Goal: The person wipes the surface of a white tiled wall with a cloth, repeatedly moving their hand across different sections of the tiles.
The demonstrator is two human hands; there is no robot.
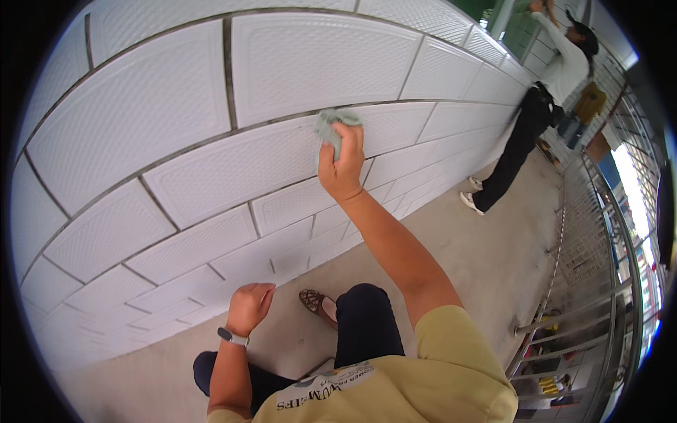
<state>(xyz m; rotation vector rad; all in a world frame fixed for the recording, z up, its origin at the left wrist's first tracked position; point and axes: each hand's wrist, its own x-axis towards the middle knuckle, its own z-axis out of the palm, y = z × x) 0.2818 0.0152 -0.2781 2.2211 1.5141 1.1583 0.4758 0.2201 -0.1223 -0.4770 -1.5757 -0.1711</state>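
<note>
My right hand (342, 161) grips a crumpled pale green cloth (338, 117) and presses it to a wall of white textured tiles (322, 61). The cloth lies at a dark grout joint (293, 117) between two tile courses. Lower down, beside the wall and off its surface, my left hand (248, 306) is raised with its fingers curled in. Nothing shows in it, though the palm side is partly hidden. A band with a dark face (232, 337) is on my left wrist.
On the right, a person (550, 90) in a white top stands at the wall by a green-tinted window (484, 13), arms raised. A metal railing (616, 296) runs along the concrete floor (476, 264). Past the person, clothes (588, 103) hang on the far wall.
</note>
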